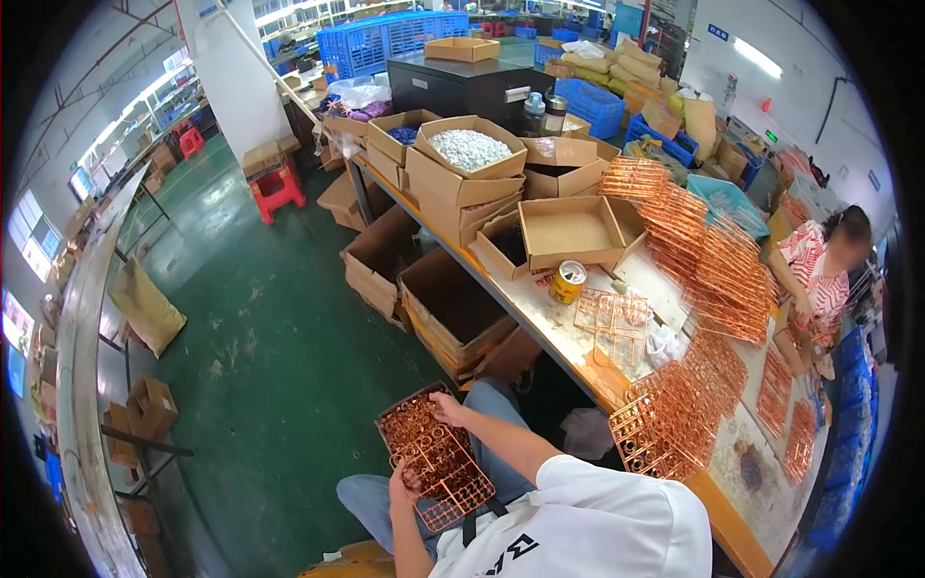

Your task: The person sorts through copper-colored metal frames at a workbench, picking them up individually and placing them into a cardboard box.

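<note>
In my lap rests a cardboard box (386, 420) full of small copper-coloured ring-like parts (412, 421). Over its near side lies a copper-coloured sprue frame (455, 492), a flat grid with rings still attached toward its far part. My left hand (405, 484) grips the frame's left edge with bent fingers. At the far end of the frame, above the loose parts, my right hand (447, 409) has its fingers closed on the frame's bars; its fingertips are small and partly hidden.
To my right stands a workbench (750, 525) with stacked copper-coloured frames (665, 414), a yellow can (568, 281) and an open cardboard tray (572, 231). Large cartons (453, 308) sit below its edge. A person (819, 275) works across the bench.
</note>
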The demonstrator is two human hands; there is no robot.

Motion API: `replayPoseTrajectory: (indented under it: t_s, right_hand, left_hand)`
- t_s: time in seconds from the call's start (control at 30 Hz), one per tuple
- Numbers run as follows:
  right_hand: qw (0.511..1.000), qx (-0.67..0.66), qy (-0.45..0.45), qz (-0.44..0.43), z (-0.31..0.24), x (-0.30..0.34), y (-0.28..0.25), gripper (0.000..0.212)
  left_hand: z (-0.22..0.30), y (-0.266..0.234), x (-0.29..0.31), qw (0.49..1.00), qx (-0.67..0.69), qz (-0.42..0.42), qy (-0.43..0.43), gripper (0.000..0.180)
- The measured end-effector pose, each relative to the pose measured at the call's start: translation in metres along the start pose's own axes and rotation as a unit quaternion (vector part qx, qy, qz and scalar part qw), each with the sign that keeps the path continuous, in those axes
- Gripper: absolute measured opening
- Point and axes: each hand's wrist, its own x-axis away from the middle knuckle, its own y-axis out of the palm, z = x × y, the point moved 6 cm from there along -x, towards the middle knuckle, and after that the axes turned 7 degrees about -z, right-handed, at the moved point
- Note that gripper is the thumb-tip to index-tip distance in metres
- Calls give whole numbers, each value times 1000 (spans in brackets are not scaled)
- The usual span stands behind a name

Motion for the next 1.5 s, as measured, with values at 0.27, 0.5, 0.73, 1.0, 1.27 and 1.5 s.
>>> replayPoseTrajectory:
  t_s: [0.27, 0.5, 0.73, 1.0, 1.27, 1.5]
  right_hand:
    - [987, 56, 122, -90, 35, 50, -4, 84]
    - [992, 5, 47, -114, 46, 104, 6, 10]
    - [987, -25, 27, -155, 27, 101, -33, 23]
    - [986, 35, 27, -161, 47, 115, -20, 31]
    - [990, 6, 5, -144, 42, 117, -27, 25]
    - [987, 19, -41, -155, 32, 118, -32, 23]
  left_hand:
    - [-14, -6, -3, 1000, -16, 16, -10, 18]
    - [-15, 23, -10, 994, -26, -86, 65, 50]
    - [19, -10, -42, 984, -122, 99, 85, 26]
    - [16, -39, -82, 985, -109, 106, 76, 33]
    - [17, -10, -84, 975, -190, 112, 11, 76]
    - [4, 17, -43, 982, -177, -9, -62, 76]
